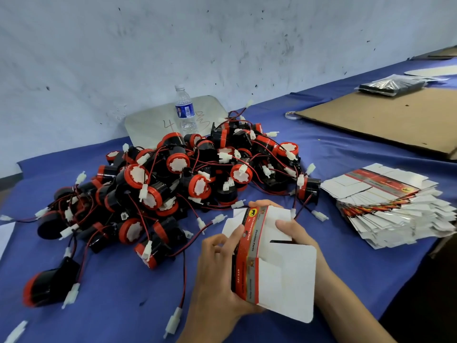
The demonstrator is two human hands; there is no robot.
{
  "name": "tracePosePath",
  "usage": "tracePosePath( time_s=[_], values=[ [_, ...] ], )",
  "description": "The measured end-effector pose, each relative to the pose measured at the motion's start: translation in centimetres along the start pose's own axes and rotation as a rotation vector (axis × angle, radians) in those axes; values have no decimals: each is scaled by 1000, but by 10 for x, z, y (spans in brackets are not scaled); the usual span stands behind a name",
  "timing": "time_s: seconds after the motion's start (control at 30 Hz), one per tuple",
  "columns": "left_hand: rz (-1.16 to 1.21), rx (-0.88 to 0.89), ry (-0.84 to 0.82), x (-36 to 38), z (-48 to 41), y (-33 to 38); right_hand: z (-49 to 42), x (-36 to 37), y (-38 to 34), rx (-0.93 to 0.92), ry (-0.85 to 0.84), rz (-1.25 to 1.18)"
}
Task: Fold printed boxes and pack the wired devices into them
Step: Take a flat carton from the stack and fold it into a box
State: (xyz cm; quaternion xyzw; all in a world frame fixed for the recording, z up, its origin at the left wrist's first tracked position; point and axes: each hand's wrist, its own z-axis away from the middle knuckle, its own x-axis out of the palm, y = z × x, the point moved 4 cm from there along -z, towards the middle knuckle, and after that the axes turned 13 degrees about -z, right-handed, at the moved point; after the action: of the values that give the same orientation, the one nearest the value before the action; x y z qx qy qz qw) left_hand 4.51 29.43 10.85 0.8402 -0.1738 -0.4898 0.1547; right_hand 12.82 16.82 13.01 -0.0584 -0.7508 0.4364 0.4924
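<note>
1. The box [286,276] is held just above the near tabletop [111,313], half opened. Its long axis runs away from the person, red printed side to the left and white panels to the right.
2. The left hand [222,271] grips the red side, with the thumb on a far flap. The right hand [296,233] holds the far right part, thumb pressed on a white panel and fingers curled over the top end.
3. The devices [185,179] lie heaped ahead and to the left, wires tangled. The nearest ones are closer to the left hand.
4. The stack [388,206] of flat boxes sits to the right, nearer the right hand and close to the tabletop's right edge.
5. I judge there is room to fold in front of the person, though loose connectors lie on the left.
</note>
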Motion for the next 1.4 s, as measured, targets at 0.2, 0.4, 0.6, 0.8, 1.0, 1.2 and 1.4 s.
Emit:
tracePosePath(
  time_s=[0.2,0.4,0.6,0.8,1.0,1.2,1.4],
  values=[
    [-32,9,163,-10,-6,5,2,-1,-1,-33,5,40],
    [3,-338,347,-32,-9,-7,11,2,24,231,-127,190],
    [51,-355,379,-30,-9,-4,15,7,29,351,-291,27],
    [230,-314,340,-23,-3,-7,3,-3,20,191,-53,36],
    [469,-266,304,-22,-2,0,-3,-18,17,51,193,-76],
    [522,-206,152,-16,-6,-1,1,-22,13,47,313,-141],
    [565,-174,85,-2,2,3,0,-17,19,79,276,-163]
  ],
)
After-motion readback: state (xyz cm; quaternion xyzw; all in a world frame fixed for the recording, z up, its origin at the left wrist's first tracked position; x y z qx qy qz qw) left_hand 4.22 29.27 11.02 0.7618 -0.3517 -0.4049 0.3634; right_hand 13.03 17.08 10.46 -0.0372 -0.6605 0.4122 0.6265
